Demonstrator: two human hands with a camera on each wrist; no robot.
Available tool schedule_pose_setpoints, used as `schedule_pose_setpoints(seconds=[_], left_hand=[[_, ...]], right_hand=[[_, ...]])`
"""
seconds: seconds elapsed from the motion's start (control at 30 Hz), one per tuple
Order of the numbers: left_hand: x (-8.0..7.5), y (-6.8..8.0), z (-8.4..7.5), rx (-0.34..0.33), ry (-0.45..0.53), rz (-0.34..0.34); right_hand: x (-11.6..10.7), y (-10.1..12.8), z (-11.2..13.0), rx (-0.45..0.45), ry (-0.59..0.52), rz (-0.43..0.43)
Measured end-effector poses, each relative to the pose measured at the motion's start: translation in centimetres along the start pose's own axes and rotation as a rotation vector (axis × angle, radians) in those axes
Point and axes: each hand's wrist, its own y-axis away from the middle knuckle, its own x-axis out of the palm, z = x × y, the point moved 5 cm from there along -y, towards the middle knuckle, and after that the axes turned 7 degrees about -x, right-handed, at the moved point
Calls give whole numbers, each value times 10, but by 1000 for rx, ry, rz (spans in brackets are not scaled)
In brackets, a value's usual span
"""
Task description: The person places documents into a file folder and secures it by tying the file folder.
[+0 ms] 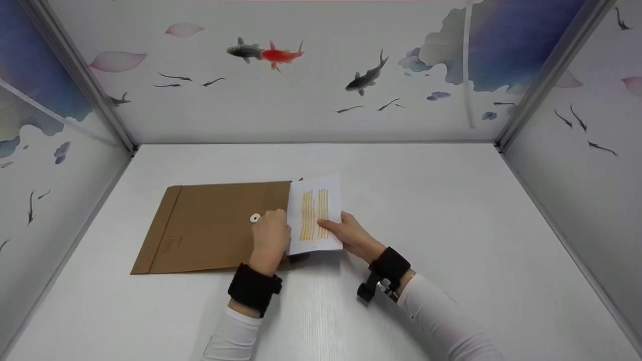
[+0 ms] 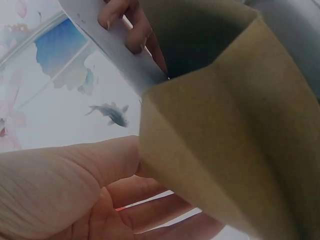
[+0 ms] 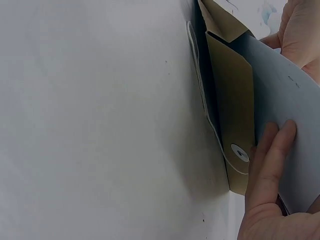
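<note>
While right hand (image 1: 351, 233) holds striped paper (image 1: 315, 214), envelope (image 1: 210, 226) print illegible

One envelope (image 1: 210, 228); one sheet (image 1: 315, 213); two hands.

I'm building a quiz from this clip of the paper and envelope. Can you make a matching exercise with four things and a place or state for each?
Things:
1. brown envelope
2. white sheet
3. left hand
4. right hand

Places or states:
A. partly sticking out of the opening
B. holds the open end of the envelope
C. flat on the white table
D. grips the sheet's edge

Pairs: 1-C, 2-A, 3-B, 4-D
</note>
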Motion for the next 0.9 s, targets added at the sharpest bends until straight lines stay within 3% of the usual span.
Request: schedule_pose_setpoints(seconds=[0.5,0.9], left_hand=[[2,0,1,1,-17,44],[3,-1,2,12,0,29]], right_hand=[[14,-8,-2,-12,29,29],[24,-14,-3,-30,78,11]])
